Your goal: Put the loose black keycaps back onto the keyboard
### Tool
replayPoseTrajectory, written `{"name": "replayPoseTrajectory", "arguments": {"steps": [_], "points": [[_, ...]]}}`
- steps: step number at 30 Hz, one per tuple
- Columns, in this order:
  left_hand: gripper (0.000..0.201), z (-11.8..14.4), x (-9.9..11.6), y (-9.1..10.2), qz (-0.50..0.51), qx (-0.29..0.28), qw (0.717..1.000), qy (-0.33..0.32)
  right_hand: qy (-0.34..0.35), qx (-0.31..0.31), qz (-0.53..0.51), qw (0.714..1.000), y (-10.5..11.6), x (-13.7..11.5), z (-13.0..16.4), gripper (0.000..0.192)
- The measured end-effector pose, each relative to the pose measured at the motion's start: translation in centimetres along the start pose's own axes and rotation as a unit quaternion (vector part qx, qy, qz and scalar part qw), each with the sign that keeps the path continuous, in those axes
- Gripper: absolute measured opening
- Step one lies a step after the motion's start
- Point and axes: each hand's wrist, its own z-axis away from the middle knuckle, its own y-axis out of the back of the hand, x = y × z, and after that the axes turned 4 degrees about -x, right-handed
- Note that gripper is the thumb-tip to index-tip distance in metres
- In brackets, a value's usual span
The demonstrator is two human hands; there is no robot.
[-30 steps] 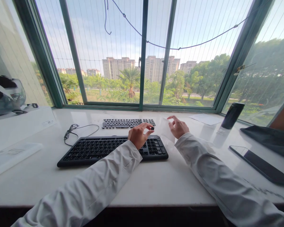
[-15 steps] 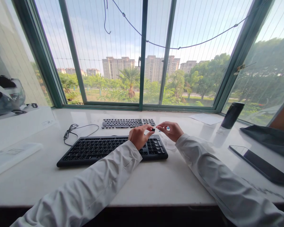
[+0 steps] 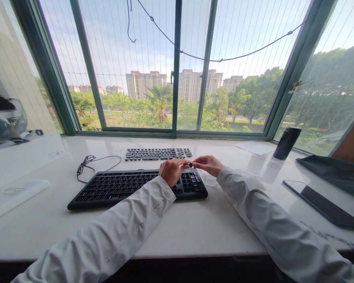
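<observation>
Both hands meet over the right end of the black keyboard. Left hand curled, thumb and forefinger pinching a small black keycap; right hand closed in on the same keycap from the other side, fingertips touching it. Keycap sits in the air between the two hands, just above the keyboard's right end. White sleeves on both arms.

Head view, rest of the white desk: row of loose keys or a bare keyboard layout lying behind the keyboard, near the window. Coiled cable to the left of it. Dark cylindrical cup at far right by the window frame, contents not visible. Flat dark tablet at right. Helmet on a white box at far left.
</observation>
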Motion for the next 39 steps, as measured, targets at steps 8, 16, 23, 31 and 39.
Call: {"name": "replayPoseTrajectory", "arguments": {"steps": [8, 16, 23, 31, 39], "points": [[0.019, 0.0, 0.2, 0.2, 0.009, -0.006, 1.0, 0.006, 0.003, -0.006, -0.071, 0.997, -0.5, 0.4, -0.1, 0.039], [0.027, 0.0, 1.0, 0.6, -0.019, -0.022, 0.999, 0.04, 0.021, -0.021, -0.038, 0.999, -0.5, 0.6, 0.0, 0.041], [0.023, 0.1, 1.0, 0.7, -0.019, -0.031, 0.998, 0.043, 0.047, -0.006, 0.003, 0.999, -0.4, 0.9, -0.1, 0.042], [0.022, 0.1, 1.0, 0.7, -0.023, -0.034, 0.998, 0.04, 0.066, 0.022, 0.082, 0.994, -0.1, 0.9, 0.0, 0.037], [0.023, 0.2, 0.8, 0.6, -0.021, -0.044, 0.998, 0.037, 0.053, 0.016, 0.086, 0.995, -0.2, 1.2, -0.1, 0.039]]}}
